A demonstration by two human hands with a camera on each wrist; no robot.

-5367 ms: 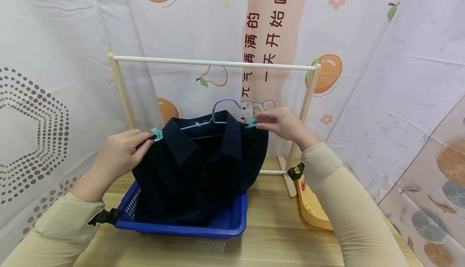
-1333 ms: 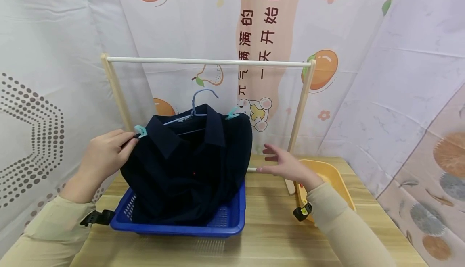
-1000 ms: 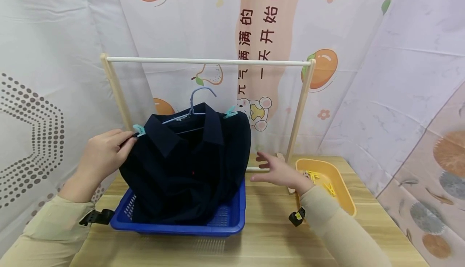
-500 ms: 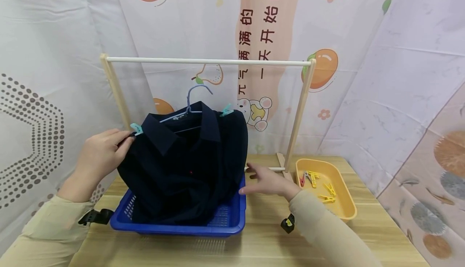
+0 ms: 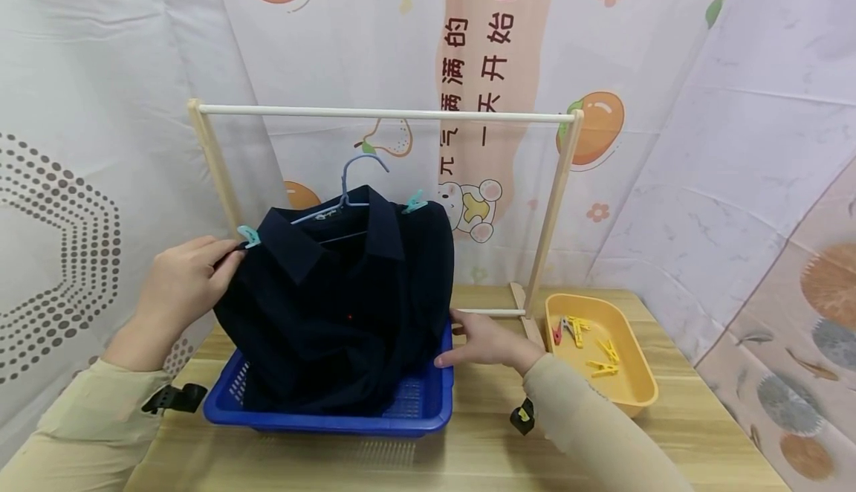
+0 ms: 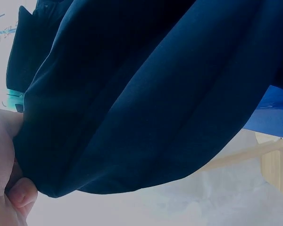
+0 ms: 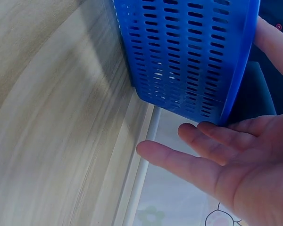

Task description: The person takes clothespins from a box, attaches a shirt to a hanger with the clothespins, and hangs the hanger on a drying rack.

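Observation:
A dark navy collared shirt [image 5: 314,321] is on a light blue hanger [image 5: 345,183], its lower part bunched in a blue plastic basket [image 5: 328,423]. Teal clothespins sit at the shoulders, a left clothespin [image 5: 250,236] and a right clothespin [image 5: 414,202]. My left hand [image 5: 183,280] pinches the shirt's shoulder beside the left clothespin, holding it raised. My right hand [image 5: 484,340] is at the basket's right rim. In the right wrist view its thumb lies over the rim, while the fingers [image 7: 179,162] stretch loosely outside the perforated wall.
Behind the shirt stands a wooden rack with a white top rod [image 5: 388,113]. A yellow tray [image 5: 638,373] on the right holds several clothespins, including yellow clothespins [image 5: 605,366]. Everything stands on a wood-grain table [image 5: 495,447], with printed curtains around it.
My right hand has let go of the right clothespin and moved down to the basket's right rim. The shirt and hanger have shifted left and slightly up, my left hand still pinching the shoulder.

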